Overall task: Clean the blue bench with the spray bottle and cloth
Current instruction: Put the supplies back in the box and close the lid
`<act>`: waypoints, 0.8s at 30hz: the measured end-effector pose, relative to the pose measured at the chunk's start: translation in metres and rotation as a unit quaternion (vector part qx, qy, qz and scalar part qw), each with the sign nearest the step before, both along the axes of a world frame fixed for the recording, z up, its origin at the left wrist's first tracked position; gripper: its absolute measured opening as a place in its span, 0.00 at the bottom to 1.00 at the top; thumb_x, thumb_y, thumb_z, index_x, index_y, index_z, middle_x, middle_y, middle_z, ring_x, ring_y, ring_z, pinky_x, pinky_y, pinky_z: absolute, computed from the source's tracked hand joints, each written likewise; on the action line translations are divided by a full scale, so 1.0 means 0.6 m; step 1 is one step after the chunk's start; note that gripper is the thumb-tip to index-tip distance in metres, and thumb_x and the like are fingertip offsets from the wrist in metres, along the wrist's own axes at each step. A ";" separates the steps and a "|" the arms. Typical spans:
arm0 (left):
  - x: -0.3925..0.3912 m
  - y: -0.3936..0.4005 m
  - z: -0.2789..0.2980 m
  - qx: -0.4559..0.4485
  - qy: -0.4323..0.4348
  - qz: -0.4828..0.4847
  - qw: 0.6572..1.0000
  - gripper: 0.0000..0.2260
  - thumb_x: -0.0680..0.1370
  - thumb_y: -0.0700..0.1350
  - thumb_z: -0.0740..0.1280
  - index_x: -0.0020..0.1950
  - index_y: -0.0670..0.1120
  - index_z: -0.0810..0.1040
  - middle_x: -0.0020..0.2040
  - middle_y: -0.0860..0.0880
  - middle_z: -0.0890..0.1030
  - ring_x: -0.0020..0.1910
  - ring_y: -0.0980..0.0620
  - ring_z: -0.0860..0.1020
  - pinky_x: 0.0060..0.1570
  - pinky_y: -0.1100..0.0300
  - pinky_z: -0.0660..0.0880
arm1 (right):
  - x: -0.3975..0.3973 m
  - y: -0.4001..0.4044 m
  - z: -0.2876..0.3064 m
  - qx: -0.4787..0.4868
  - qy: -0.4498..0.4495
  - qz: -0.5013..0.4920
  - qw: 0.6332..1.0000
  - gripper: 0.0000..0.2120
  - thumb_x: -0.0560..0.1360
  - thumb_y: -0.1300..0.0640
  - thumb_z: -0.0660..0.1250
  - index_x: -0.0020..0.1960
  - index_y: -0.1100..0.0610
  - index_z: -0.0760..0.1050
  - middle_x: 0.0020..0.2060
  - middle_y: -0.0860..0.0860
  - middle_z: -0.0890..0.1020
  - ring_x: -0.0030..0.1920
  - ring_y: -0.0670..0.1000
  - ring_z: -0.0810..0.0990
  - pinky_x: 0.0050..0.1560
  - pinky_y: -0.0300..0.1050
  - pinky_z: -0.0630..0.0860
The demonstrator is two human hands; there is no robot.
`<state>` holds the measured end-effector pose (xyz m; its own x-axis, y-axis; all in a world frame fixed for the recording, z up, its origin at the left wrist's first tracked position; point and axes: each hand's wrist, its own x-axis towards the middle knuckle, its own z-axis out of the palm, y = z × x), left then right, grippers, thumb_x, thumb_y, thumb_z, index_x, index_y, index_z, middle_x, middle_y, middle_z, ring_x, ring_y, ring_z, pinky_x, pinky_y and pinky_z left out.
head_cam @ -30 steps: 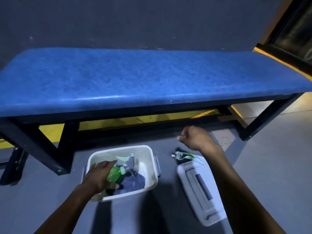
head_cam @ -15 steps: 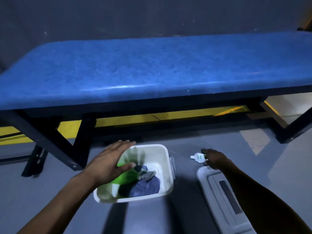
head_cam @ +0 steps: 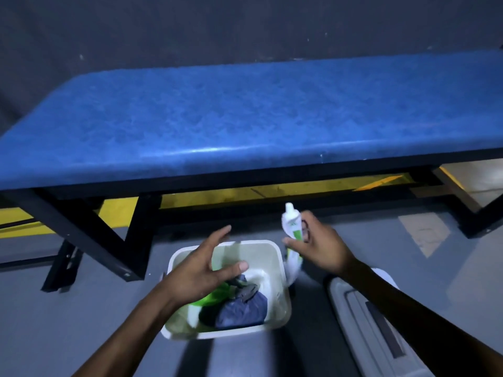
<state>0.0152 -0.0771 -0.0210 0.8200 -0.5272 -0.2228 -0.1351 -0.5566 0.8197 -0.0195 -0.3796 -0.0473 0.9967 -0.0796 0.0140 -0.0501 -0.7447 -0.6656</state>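
Note:
The blue bench [head_cam: 258, 118] spans the view on a black frame, against a dark wall. On the grey floor before it stands a white bin [head_cam: 280, 295]. Inside lie a green spray bottle [head_cam: 215, 296] with a grey trigger and a dark blue cloth [head_cam: 242, 311]. My left hand [head_cam: 201, 270] hovers over the bin's left side, fingers spread, holding nothing. My right hand [head_cam: 318, 246] is shut on a white and green tube [head_cam: 292, 227], held upright just right of the bin's far corner.
A white bin lid [head_cam: 367, 322] lies on the floor at the right, under my right forearm. Black bench legs [head_cam: 81, 235] slant down at the left and far right. A yellow floor stripe [head_cam: 245, 194] runs beneath the bench.
My right hand picked the tube up off the floor by the lid and raised it upright. My left hand let go of the spray bottle and opened above the bin.

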 end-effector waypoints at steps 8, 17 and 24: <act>-0.010 -0.028 0.031 -0.148 0.037 -0.050 0.987 0.22 0.80 0.44 0.70 0.73 0.50 0.70 0.66 0.57 0.80 0.65 0.62 0.76 0.65 0.64 0.73 | 0.010 0.179 0.097 0.241 0.004 0.021 0.970 0.19 0.70 0.42 0.77 0.55 0.50 0.80 0.48 0.48 0.87 0.47 0.47 0.87 0.50 0.52 0.84; 0.022 0.028 -0.069 0.216 -0.090 -0.020 0.972 0.19 0.83 0.52 0.63 0.73 0.51 0.69 0.63 0.48 0.82 0.62 0.44 0.79 0.52 0.56 0.71 | -0.041 -0.059 -0.044 0.059 0.112 -0.179 0.976 0.08 0.75 0.49 0.74 0.46 0.52 0.78 0.42 0.49 0.84 0.46 0.50 0.83 0.50 0.44 0.76; 0.013 0.013 -0.108 0.289 -0.008 -0.050 0.956 0.37 0.81 0.50 0.67 0.83 0.48 0.49 0.75 0.42 0.71 0.71 0.43 0.72 0.63 0.57 0.69 | -0.212 -0.185 -0.234 -0.247 0.384 -0.165 0.874 0.24 0.78 0.47 0.61 0.70 0.58 0.69 0.65 0.57 0.78 0.66 0.57 0.77 0.61 0.47 0.76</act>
